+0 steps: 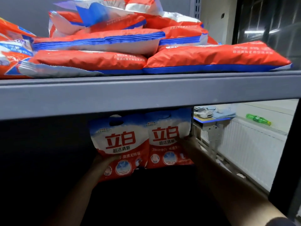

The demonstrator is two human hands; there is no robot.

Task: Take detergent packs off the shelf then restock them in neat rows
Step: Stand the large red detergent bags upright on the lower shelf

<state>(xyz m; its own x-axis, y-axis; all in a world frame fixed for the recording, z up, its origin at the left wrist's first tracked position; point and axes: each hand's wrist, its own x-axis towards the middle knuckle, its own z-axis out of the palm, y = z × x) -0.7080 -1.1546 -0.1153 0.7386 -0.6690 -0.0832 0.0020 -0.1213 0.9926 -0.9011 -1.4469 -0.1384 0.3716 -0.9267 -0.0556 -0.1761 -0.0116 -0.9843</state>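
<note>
1. Detergent packs: glossy, crinkled plastic film in red, white and blue.
2. Shelf: matt grey painted metal, smooth.
3. Green bottle: shiny clear plastic.
4. Radiator: ribbed white metal.

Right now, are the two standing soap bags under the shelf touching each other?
Touching. The head view shows the left standing pack and the right standing pack side by side, their edges meeting and slightly overlapping with no gap between them.

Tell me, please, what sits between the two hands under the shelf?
In the head view, two upright detergent packs stand side by side between the left hand and the right hand, below the grey shelf.
</note>
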